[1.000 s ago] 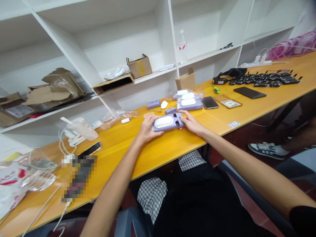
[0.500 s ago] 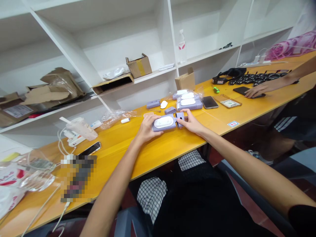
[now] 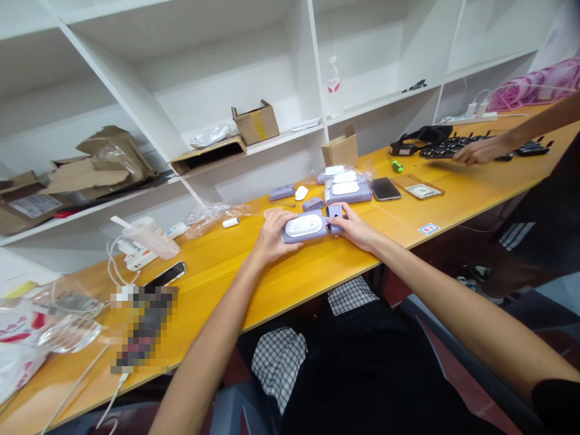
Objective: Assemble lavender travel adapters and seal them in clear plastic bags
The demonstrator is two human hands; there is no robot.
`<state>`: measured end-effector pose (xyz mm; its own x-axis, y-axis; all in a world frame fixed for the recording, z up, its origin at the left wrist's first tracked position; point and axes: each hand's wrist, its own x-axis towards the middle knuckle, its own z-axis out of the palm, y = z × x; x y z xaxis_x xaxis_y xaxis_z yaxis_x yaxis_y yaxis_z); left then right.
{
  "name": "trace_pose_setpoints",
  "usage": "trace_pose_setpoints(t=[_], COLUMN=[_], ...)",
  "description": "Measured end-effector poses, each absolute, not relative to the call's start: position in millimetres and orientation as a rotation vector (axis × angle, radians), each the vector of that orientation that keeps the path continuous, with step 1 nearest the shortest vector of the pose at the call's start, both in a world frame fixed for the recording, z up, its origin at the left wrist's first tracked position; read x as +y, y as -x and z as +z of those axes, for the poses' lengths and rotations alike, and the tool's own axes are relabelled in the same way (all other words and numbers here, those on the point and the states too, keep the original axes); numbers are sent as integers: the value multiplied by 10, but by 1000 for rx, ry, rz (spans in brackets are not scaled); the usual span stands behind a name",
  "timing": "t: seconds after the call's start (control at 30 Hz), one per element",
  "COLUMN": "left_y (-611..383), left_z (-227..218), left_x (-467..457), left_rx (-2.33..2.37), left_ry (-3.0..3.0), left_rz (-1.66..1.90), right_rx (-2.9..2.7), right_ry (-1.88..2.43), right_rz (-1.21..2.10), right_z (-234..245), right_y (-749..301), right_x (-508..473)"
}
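My left hand [image 3: 275, 235] grips the left end of a light purple plastic casing [image 3: 319, 236] with a white oval panel [image 3: 304, 226] facing up. At its other end, my right hand [image 3: 354, 227] pinches a smaller purple end piece [image 3: 334, 212]. A narrow gap shows between the two parts, though I cannot tell whether they still touch. Just behind lie a small purple cap [image 3: 312, 204], a white oval cover [image 3: 301, 193] and another purple part [image 3: 281, 192]. A spring-like coil [image 3: 284, 203] rests among them.
Several purple units with white tops [image 3: 348, 194] stand behind my right hand, beside a phone [image 3: 385, 188] and a clear case [image 3: 421, 186]. A white cylinder [image 3: 231, 222] and plastic wrap [image 3: 211, 216] lie left. Another person's hand [image 3: 480, 150] is over black devices [image 3: 530, 148] at the right.
My hands keep the casing and end piece almost in place, shifted very slightly right. The other person's hand has moved up and back, and the dark phone beneath it has left its spot.
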<state>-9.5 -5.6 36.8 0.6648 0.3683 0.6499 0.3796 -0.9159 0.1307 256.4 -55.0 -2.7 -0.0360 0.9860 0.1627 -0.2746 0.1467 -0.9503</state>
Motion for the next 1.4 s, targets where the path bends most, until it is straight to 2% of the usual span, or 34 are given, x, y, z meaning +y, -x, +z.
trace_pose_setpoints(t=[0.67, 1.4], left_y=[100, 124], left_z=[286, 319], left_x=[-97, -35], left_rx=[-748, -666], left_ry=[2821, 2794], left_rz=[-1034, -1020], right_rx=[-1296, -1235], right_ry=[945, 821], right_rz=[1163, 1254], right_z=[-2, -47], right_y=[-2575, -2580], right_x=[-622, -584])
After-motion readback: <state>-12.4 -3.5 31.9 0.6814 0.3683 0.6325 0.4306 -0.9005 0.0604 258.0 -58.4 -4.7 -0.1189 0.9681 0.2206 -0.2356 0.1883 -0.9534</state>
